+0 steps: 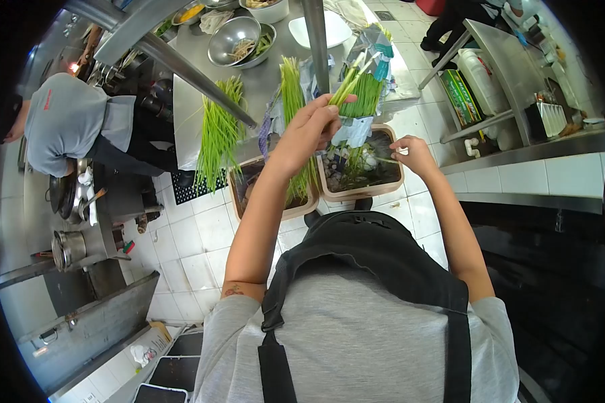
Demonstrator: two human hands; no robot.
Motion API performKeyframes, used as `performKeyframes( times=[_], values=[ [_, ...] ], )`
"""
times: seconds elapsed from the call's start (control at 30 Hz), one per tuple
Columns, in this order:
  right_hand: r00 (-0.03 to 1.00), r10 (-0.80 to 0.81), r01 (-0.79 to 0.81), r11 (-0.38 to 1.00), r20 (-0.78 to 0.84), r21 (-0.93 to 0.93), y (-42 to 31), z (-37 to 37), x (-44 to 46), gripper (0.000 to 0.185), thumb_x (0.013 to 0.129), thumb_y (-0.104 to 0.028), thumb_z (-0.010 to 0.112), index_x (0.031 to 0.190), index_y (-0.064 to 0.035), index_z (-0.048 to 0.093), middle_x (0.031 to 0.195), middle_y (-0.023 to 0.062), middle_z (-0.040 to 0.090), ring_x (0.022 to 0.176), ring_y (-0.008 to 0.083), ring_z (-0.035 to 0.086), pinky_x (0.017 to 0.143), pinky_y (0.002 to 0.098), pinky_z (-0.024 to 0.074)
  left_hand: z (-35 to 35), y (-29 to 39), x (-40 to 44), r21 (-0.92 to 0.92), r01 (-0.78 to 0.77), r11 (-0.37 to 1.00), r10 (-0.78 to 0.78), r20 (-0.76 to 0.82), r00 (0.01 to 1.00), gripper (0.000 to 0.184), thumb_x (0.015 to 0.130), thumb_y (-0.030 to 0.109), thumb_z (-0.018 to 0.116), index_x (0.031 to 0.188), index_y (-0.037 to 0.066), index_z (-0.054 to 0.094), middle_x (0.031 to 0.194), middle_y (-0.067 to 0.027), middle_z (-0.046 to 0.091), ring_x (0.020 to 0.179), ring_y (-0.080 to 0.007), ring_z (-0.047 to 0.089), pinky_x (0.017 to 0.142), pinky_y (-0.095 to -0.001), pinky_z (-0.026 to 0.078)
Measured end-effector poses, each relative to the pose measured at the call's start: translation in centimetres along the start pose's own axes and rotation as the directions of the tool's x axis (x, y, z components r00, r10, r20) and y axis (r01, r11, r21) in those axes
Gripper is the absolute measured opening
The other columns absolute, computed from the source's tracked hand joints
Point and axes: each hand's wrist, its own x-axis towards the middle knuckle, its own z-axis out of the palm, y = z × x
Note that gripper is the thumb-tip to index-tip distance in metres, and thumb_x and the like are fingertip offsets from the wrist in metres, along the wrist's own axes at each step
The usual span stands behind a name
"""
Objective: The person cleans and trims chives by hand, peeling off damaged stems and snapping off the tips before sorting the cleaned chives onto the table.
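Note:
My left hand (310,129) is closed around a small bunch of chives (346,84), their pale ends pointing up and away from me. Beyond it, on the steel table's edge, lies a larger bundle of chives (364,97) in printed paper wrapping (353,129). My right hand (413,154) is over the right side of a bin (361,193) holding dark scraps and green trimmings. Its fingers are pinched together, and what they hold, if anything, is too small to name. Two more piles of chives, a loose one (220,131) and a middle one (292,91), hang over the table's edge.
A second bin (302,211) stands left of the first. Metal bowls (234,41) and a white tray (320,29) sit farther back on the table. A steel post (316,47) and a slanting rail (188,74) cross overhead. A co-worker (67,121) bends over the stove at left.

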Motion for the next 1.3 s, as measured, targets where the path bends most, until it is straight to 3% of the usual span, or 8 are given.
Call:
performKeyframes(
  times=[0.07, 0.23, 0.37, 0.67, 0.87, 0.97, 1.17, 1.3],
  values=[
    [0.975, -0.132, 0.121, 0.990, -0.177, -0.067, 0.3, 0.6, 0.2, 0.016, 0.074, -0.013, 0.073, 0.086, -0.0047, 0.070, 0.082, 0.0080, 0.067, 0.071, 0.0163, 0.061, 0.069, 0.0332, 0.0501, 0.0, 0.1, 0.1, -0.044, 0.015, 0.999, -0.014, 0.021, 1.000, 0.038, 0.095, 0.025, 0.040, 0.126, 0.007, 0.052, 0.067, 0.0062, 0.042, 0.053, -0.0019, 0.030, 0.046, -0.0166, 0.022],
    [0.907, -0.016, 0.248, 0.828, -0.421, 0.504, -12.1, -5.6, -1.0, 0.015, 0.075, -0.010, 0.073, 0.088, -0.0031, 0.068, 0.071, -0.0003, 0.061, 0.063, 0.0051, 0.054, 0.062, 0.0212, 0.0451, 0.9, -0.7, 0.1, 0.144, -0.064, 0.987, 0.072, -0.049, 0.996, 0.035, 0.094, 0.023, 0.044, 0.123, 0.007, 0.056, 0.067, 0.0050, 0.050, 0.057, -0.0020, 0.037, 0.051, -0.0173, 0.030],
    [0.864, -0.105, 0.409, 0.718, -0.493, 0.563, -18.1, -7.9, -1.1, 0.024, 0.075, -0.008, 0.073, 0.097, -0.0027, 0.064, 0.069, -0.0040, 0.058, 0.061, 0.0008, 0.049, 0.059, 0.0166, 0.0411, 1.5, -1.1, 0.8, 0.271, -0.169, 0.948, 0.189, -0.049, 0.981, 0.038, 0.094, 0.023, 0.046, 0.129, 0.009, 0.051, 0.069, 0.0033, 0.055, 0.063, -0.0033, 0.045, 0.057, -0.0190, 0.036],
    [0.913, 0.147, 0.227, 0.593, -0.381, 0.772, -17.8, -7.1, 0.7, 0.028, 0.075, -0.009, 0.074, 0.100, -0.0022, 0.064, 0.064, -0.0067, 0.054, 0.055, -0.0017, 0.043, 0.051, 0.0146, 0.0349, 2.6, -2.2, 1.7, 0.219, -0.302, 0.928, 0.322, -0.062, 0.945, 0.030, 0.091, 0.021, 0.053, 0.117, 0.007, 0.061, 0.069, 0.0006, 0.057, 0.066, -0.0054, 0.048, 0.060, -0.0215, 0.039],
    [0.954, 0.062, 0.144, 0.761, -0.293, 0.632, -15.9, -7.2, 0.7, 0.015, 0.077, -0.014, 0.073, 0.081, 0.0001, 0.069, 0.061, -0.0029, 0.060, 0.054, -0.0008, 0.046, 0.052, 0.0167, 0.0385, 2.8, -3.1, 2.1, 0.253, -0.288, 0.924, 0.334, -0.163, 0.928, 0.025, 0.090, 0.022, 0.054, 0.103, 0.004, 0.067, 0.070, -0.0015, 0.060, 0.065, -0.0072, 0.050, 0.059, -0.0234, 0.040],
    [0.954, 0.060, 0.149, 0.753, -0.292, 0.641, -16.5, -6.8, 0.5, 0.010, 0.080, -0.010, 0.070, 0.083, -0.0006, 0.069, 0.062, -0.0043, 0.058, 0.053, -0.0002, 0.042, 0.046, 0.0160, 0.0296, 3.0, -3.5, 2.2, 0.357, -0.296, 0.886, 0.395, -0.247, 0.885, 0.024, 0.089, 0.022, 0.055, 0.099, 0.004, 0.067, 0.072, -0.0063, 0.062, 0.064, -0.0138, 0.056, 0.060, -0.0272, 0.042],
    [0.968, 0.164, 0.002, 0.752, -0.190, 0.659, -16.4, -6.6, 0.3, 0.018, 0.080, -0.017, 0.071, 0.083, -0.0001, 0.068, 0.067, 0.0006, 0.062, 0.053, 0.0014, 0.047, 0.043, 0.0175, 0.0357, 3.4, -3.9, 2.3, 0.567, -0.216, 0.795, 0.456, -0.323, 0.830, 0.022, 0.087, 0.023, 0.056, 0.091, 0.003, 0.065, 0.077, -0.0127, 0.060, 0.070, -0.0283, 0.059, 0.063, -0.0329, 0.044],
    [0.974, 0.192, -0.036, 0.662, -0.123, 0.749, -15.2, -5.7, 0.5, 0.019, 0.080, -0.017, 0.071, 0.086, 0.0007, 0.067, 0.072, 0.0026, 0.064, 0.053, 0.0031, 0.050, 0.044, 0.0179, 0.0389, 3.5, -4.3, 2.5, 0.574, -0.229, 0.786, 0.482, -0.337, 0.808, 0.020, 0.087, 0.022, 0.057, 0.091, 0.004, 0.065, 0.078, -0.0125, 0.060, 0.071, -0.0289, 0.059, 0.063, -0.0333, 0.044]
  ],
)
